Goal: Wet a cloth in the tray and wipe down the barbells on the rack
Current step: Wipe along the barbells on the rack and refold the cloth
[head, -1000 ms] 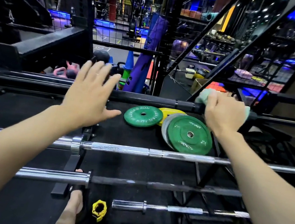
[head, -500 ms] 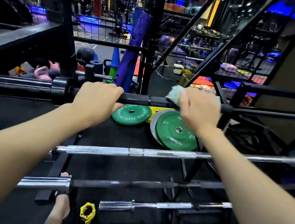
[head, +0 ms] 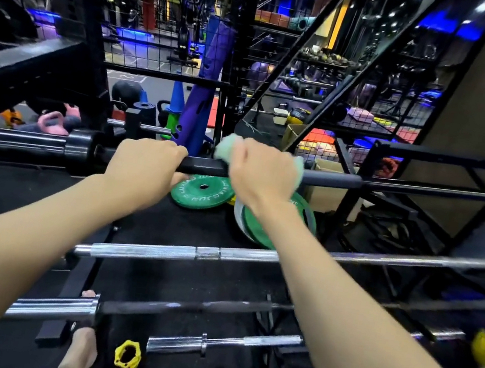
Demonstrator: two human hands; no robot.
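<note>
Gym racks and wire mesh fill the background under blue lighting, with pink kettlebells (head: 55, 123) on the floor at about ten o'clock. Nearer, the black barbell (head: 394, 187) lies across the top of the rack (head: 361, 178), its long axis running nine to three o'clock. The left hand (head: 144, 167) has its fingers curled over the shaft, gripping it as if to steady it. Just to its right, the right hand (head: 260, 174) clutches the pale green cloth (head: 228, 146) wrapped against the same bar, fingers closed round it, so the cloth is already on the metal. From there the unwiped length stretches toward three o'clock, and the right hand is the nearer one for that sweep; I'd judge a slide along the axis is what comes next. Green weight plates (head: 201, 191) lie below, out of the way. Three chrome barbells (head: 159, 253) wait nearer, toward six o'clock, beside a yellow collar (head: 127, 357).
</note>
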